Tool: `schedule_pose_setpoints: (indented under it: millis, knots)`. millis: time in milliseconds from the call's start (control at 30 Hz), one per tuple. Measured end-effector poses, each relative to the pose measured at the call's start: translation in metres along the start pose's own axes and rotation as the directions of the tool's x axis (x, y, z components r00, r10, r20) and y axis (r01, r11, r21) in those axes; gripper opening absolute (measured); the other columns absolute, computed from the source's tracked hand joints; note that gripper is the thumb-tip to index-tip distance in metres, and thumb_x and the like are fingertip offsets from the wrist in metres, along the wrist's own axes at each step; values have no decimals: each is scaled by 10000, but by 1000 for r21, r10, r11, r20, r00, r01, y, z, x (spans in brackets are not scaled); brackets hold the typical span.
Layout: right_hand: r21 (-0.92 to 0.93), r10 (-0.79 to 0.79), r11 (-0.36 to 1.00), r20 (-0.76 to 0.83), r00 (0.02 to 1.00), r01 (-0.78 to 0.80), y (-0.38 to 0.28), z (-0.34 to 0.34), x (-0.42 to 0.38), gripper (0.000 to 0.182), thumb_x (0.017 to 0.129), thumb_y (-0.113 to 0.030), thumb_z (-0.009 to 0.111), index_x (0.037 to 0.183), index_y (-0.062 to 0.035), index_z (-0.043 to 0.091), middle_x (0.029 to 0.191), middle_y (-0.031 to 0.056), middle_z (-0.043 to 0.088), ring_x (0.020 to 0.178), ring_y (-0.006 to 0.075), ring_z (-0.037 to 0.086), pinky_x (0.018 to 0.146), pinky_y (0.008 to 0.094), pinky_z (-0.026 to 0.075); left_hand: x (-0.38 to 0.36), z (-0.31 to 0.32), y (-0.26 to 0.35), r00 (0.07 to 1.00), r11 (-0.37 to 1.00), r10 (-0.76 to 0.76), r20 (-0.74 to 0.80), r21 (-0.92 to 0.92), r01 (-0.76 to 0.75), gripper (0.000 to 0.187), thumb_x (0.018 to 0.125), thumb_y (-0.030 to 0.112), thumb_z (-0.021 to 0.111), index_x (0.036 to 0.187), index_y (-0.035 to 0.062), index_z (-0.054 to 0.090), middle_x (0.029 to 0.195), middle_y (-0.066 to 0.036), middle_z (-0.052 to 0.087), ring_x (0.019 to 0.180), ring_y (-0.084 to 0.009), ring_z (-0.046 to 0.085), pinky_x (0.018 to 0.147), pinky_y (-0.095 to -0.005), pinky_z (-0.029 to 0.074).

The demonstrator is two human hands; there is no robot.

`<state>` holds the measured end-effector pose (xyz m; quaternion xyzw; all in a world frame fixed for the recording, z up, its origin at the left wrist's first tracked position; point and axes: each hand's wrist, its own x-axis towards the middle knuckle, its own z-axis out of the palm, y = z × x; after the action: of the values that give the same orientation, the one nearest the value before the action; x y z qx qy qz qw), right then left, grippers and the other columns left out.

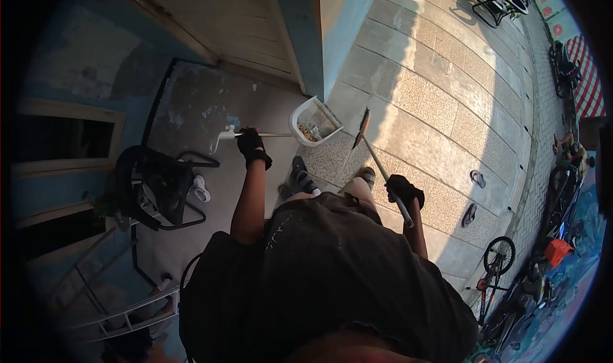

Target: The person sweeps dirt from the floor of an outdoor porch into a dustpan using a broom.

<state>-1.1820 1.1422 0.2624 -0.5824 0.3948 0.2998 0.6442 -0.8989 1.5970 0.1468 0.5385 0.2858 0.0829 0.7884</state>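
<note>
My left hand (pixel 253 147), in a black glove, is closed round the handle of a long-handled white dustpan (pixel 336 115). Some brownish debris (pixel 310 132) and pale scraps lie inside the pan. Also gloved in black, my right hand (pixel 403 192) grips the stick of a broom (pixel 377 157). The broom's head points away from me, just right of the dustpan and apart from it, over the paving. My sandalled feet stand between the two tools.
A black chair (pixel 167 187) stands at left, with white shoes (pixel 200 189) beside it. A wall corner (pixel 319 40) rises beyond the dustpan. Two loose sandals (pixel 477 178) lie on the paving at right. A bicycle (pixel 491 270), motorbikes and a seated person (pixel 576 155) are farther right.
</note>
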Motion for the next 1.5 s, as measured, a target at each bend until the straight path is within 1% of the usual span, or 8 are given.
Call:
schedule_pose_setpoints:
  millis: [367,467,800,867,967,1133,1267,1500]
  knots:
    - [-371,160,921,88,983,-116,-64,74,57,113,834,-163,570,804,-58,546,641,60,546,499,164,543,437,308,453,138,-61,23,963,865,264,47,429,-258,144,867,141,550,930,17,585,824,-67,625,743,-194,627,677,-296,515]
    - [-136,-154,973,226,962,188,-103,89,40,216,870,-245,564,854,-31,586,652,59,578,489,143,562,439,267,460,144,-58,74,869,242,440,226,903,-356,148,861,166,555,898,30,601,770,-75,629,762,-199,632,665,-318,509]
    - [-209,-203,942,269,942,262,-192,151,107,160,837,-231,637,835,-71,632,647,34,610,501,111,573,439,239,452,246,-96,144,964,919,208,-165,370,-135,177,904,195,514,886,59,627,860,-90,678,783,-209,661,700,-324,500]
    - [-253,-123,953,173,977,165,-209,178,115,163,838,-225,644,868,-65,643,668,35,632,500,108,579,429,233,452,284,-110,151,866,-459,326,380,864,-206,195,903,241,545,916,70,636,869,-111,676,760,-216,667,652,-355,514]
    - [-65,-215,972,134,967,225,-219,222,112,149,832,-212,648,853,-66,638,653,35,620,479,113,571,423,234,450,357,-147,134,898,616,409,162,676,-403,253,909,313,554,945,82,650,871,-146,680,792,-252,679,629,-390,527]
    - [-409,-261,881,-2,965,238,-257,319,98,150,858,-227,624,855,-77,632,640,14,611,494,98,566,438,223,425,386,-142,186,817,-494,319,481,820,-290,247,888,302,574,901,62,630,833,-158,677,788,-302,671,650,-420,515]
    - [-225,-301,933,-62,952,280,-242,374,113,147,843,-230,632,850,-83,632,636,17,599,496,99,563,459,230,431,426,-166,206,976,776,212,51,598,-200,235,890,262,556,884,32,608,836,-171,670,824,-336,657,720,-407,501]
    - [-243,-277,940,-129,952,240,-272,470,121,203,776,-270,612,759,-73,567,641,32,571,531,123,584,529,271,462,475,-180,251,925,553,367,100,776,-303,227,884,236,534,880,19,601,841,-177,669,840,-331,655,740,-405,499]
